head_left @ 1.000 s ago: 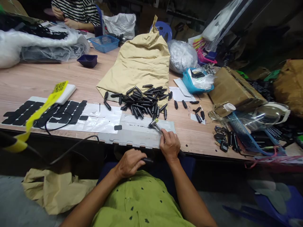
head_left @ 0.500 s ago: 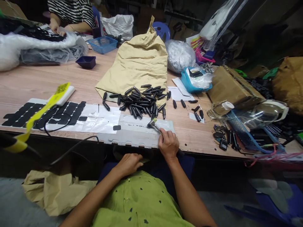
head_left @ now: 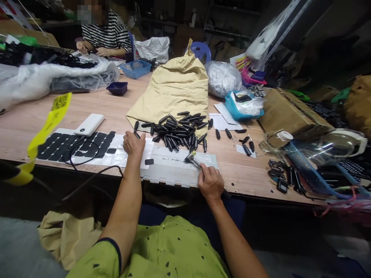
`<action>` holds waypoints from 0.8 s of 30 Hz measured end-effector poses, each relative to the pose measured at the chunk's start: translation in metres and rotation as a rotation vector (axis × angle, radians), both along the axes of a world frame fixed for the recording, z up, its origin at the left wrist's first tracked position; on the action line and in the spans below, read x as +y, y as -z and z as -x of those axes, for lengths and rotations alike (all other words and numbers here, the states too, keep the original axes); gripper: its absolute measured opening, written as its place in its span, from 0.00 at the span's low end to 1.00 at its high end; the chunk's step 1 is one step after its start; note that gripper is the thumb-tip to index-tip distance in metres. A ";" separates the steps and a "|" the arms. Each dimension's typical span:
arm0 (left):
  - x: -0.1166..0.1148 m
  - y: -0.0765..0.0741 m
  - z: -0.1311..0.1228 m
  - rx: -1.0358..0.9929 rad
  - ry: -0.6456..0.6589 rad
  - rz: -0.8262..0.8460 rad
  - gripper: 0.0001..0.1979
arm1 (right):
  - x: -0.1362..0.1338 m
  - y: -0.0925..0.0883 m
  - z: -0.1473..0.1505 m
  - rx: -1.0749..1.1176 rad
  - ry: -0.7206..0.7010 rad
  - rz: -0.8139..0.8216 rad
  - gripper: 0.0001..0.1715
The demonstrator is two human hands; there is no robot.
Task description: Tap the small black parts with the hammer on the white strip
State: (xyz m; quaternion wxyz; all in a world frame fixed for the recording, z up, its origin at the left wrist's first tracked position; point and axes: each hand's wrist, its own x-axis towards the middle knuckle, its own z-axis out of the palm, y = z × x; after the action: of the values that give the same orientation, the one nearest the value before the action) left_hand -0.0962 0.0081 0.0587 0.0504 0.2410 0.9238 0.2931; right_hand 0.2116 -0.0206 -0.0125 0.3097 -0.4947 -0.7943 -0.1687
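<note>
My right hand [head_left: 211, 182] is closed round the metal handle of a small hammer [head_left: 191, 156], whose head rests low over a grey board [head_left: 171, 173] at the table's front edge. To the left, my left hand [head_left: 134, 143] has its fingers curled round a black tapered piece [head_left: 137, 135] at the pile's left end; its fingertips are partly hidden. Many more such black pieces lie in a heap [head_left: 176, 129] just behind the board. A white sheet with black stickers [head_left: 60, 146] extends left of my left hand.
A tan cloth sack [head_left: 179, 85] lies behind the heap. A white box-shaped device [head_left: 89, 124], black cable [head_left: 95, 170] and yellow tag [head_left: 49, 131] are on the left. A blue basket [head_left: 243, 108], carton [head_left: 290, 112] and keys [head_left: 276, 170] are right. A co-worker [head_left: 104, 34] sits across.
My left hand has risen from my lap to the black piece at the left of the heap. My right hand still holds the hammer over the board. The view has shifted slightly.
</note>
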 end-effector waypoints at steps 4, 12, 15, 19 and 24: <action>-0.007 0.012 0.011 -0.017 0.024 0.081 0.15 | 0.000 0.001 0.000 0.010 -0.002 -0.015 0.18; -0.051 0.022 -0.018 -0.013 0.373 -0.187 0.13 | 0.001 0.004 -0.001 0.022 0.003 0.032 0.19; -0.063 0.030 -0.041 -0.062 0.635 -0.270 0.14 | 0.000 0.002 0.001 0.012 0.009 0.045 0.19; -0.060 0.041 -0.067 -0.041 0.874 -0.232 0.12 | 0.000 -0.001 0.002 -0.005 0.021 0.042 0.19; -0.049 0.045 -0.082 0.064 0.918 -0.048 0.12 | 0.000 -0.002 0.003 0.022 0.038 0.103 0.19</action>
State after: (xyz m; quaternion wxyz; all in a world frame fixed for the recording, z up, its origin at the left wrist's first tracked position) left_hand -0.0143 -0.0409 0.0135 0.1410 0.6351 0.7157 0.2541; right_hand 0.2084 -0.0210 -0.0102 0.2894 -0.5267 -0.7890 -0.1278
